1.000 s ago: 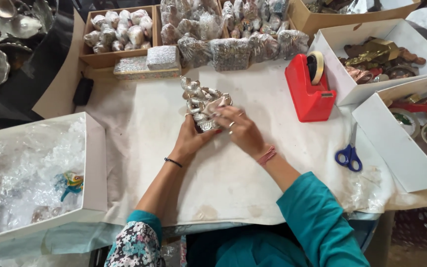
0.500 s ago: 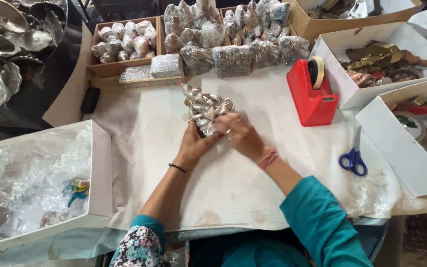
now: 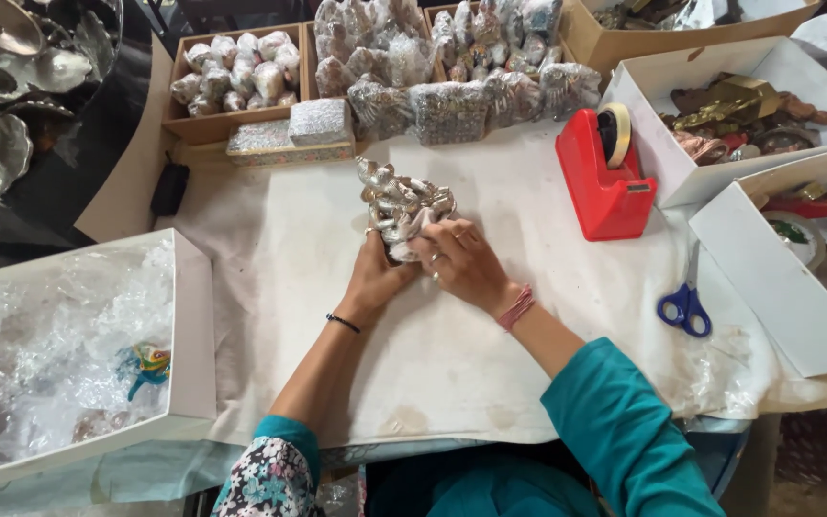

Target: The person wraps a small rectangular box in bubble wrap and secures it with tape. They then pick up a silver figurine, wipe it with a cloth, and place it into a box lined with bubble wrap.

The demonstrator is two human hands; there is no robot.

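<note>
1. Silver and shiny, the small metal figurine [image 3: 402, 206] stands near the middle of the tabletop [image 3: 490, 345], left of the red tape dispenser [image 3: 607, 172] — both hands are on its lower part.
2. Left hand [image 3: 375, 278] cups the base from below, fingers closed around it; right hand [image 3: 459, 263] lies over the near side, fingers curled and pressing against the figurine. Whether a clear film already covers it I cannot tell — some glare suggests wrap, but it is too small to be sure.
3. Done, judging by the layout: a row of wrapped bundles [image 3: 452, 105] sits beyond the figurine, left of the dispenser, and a wooden tray of wrapped pieces [image 3: 236, 77] stands further left.
4. Left to do, as it seems: closing and taping this piece. The dispenser is untouched, and the blue-handled scissors [image 3: 684, 308] lie idle to the near right of it.
5. White box with crumpled plastic [image 3: 69, 345] is far left of the dispenser; open white boxes of brass items [image 3: 748, 105] stand just right of it.
</note>
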